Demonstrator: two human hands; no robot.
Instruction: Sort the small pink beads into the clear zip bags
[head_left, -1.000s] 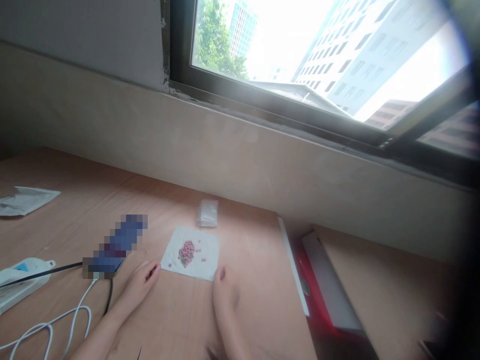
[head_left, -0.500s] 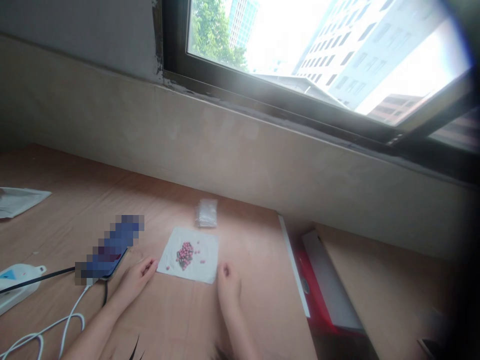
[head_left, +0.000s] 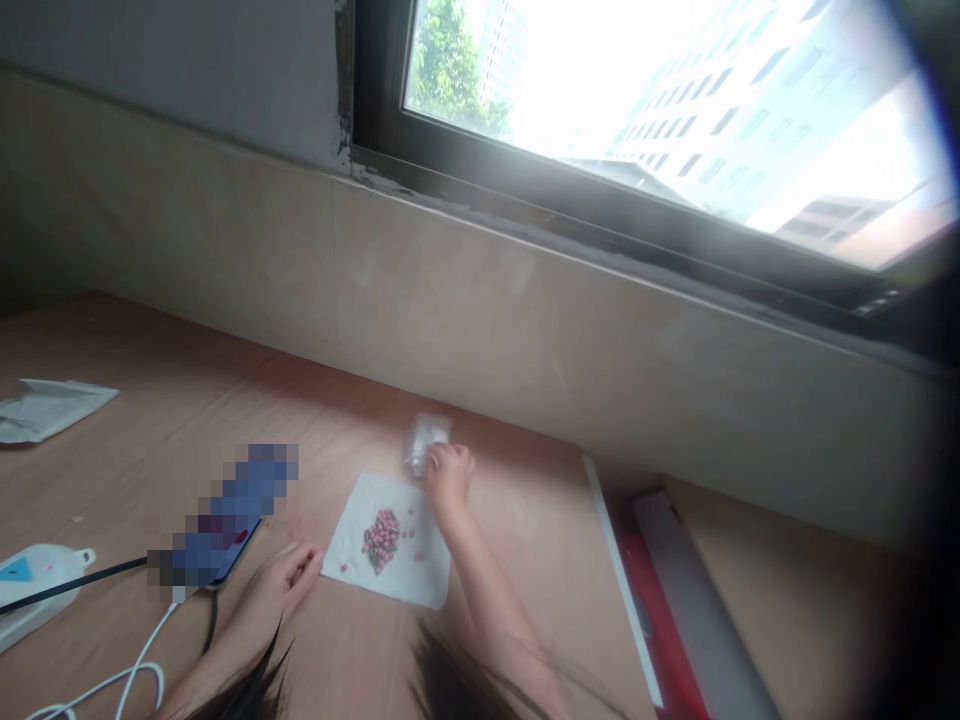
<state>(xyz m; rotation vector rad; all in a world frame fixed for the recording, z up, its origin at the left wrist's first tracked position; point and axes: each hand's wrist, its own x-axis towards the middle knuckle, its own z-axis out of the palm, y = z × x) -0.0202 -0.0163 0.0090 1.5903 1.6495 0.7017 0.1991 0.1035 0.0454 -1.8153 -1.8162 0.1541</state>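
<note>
A white cloth (head_left: pixel 424 580) lies on the wooden table (head_left: pixel 150 400) with a small heap of pink beads (head_left: pixel 381 531) on it. My right hand (head_left: pixel 448 473) reaches past the cloth's far edge and its fingers close on a small clear plastic bag (head_left: pixel 424 440). Resting on the table at the cloth's near-left corner, my left hand (head_left: pixel 283 578) has its fingers loosely curled and nothing in them.
A phone (head_left: pixel 217 525) with a black cable lies left of the cloth. A white power strip (head_left: pixel 34 585) and white cable (head_left: pixel 127 670) sit at the near left. A flat white packet (head_left: pixel 45 408) is far left. A red and white case (head_left: pixel 660 590) lies at the right.
My right hand has moved from the cloth's near-right corner forward to the clear plastic bag and taken hold of it. The left hand has stayed put.
</note>
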